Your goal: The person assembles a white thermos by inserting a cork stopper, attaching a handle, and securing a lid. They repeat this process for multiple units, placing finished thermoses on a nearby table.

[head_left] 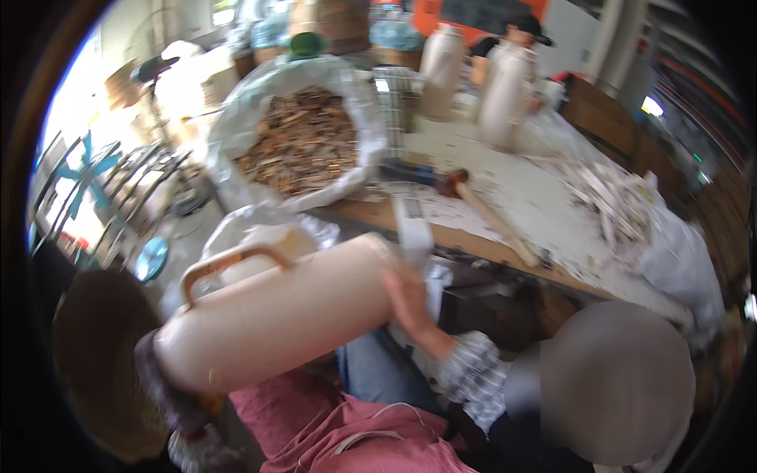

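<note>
A large cream bottle-shaped vessel (276, 315) with a brown loop handle (229, 264) lies tilted across my lap, its far end pointing up to the right. My left hand (169, 386), in a dark glove, is closed around its rounded lower left end. My right hand (410, 299) is bare and grips the opposite, right end, with a checked sleeve (477, 370) behind it. Pink cloth (339, 422) covers my lap beneath the vessel. Part of each hand's fingers is hidden by the vessel or blurred.
A white sack (225, 162) of brown chips stands ahead. On the workbench (465, 154) lie a wooden-handled mallet (501, 225), a blue-and-black tool (406, 171) and pale strips (603, 201). Similar cream vessels (505, 98) stand farther back, by a person in a dark cap (527, 25). A blurred round shape (619, 382) covers the lower right.
</note>
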A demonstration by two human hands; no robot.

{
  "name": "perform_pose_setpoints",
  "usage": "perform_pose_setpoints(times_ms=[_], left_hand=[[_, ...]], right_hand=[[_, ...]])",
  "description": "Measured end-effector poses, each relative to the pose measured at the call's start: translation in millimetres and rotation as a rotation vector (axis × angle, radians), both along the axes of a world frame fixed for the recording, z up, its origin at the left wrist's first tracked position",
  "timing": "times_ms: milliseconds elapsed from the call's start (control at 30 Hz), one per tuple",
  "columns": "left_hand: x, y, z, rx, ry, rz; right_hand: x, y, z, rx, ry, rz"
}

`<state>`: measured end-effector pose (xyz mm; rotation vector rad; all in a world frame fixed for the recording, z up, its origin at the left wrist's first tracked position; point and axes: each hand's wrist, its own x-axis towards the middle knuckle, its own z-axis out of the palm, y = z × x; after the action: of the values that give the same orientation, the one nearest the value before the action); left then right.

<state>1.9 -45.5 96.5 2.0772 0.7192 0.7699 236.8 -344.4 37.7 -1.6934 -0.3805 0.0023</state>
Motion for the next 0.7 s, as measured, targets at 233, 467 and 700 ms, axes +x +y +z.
perform_pose_setpoints(times_ms=[233, 467, 700], left_hand=[[21, -81, 161, 0.901, 0.028, -0.897], [67, -24, 94, 0.263, 0.165, -0.849], [72, -54, 96, 0.746, 0.104, -0.717]], right_hand=[[-27, 63, -156, -0.588, 0.768, 1.077], [162, -185, -19, 0.293, -0.296, -0.433], [213, -495, -41, -0.915, 0.331, -1.579]])
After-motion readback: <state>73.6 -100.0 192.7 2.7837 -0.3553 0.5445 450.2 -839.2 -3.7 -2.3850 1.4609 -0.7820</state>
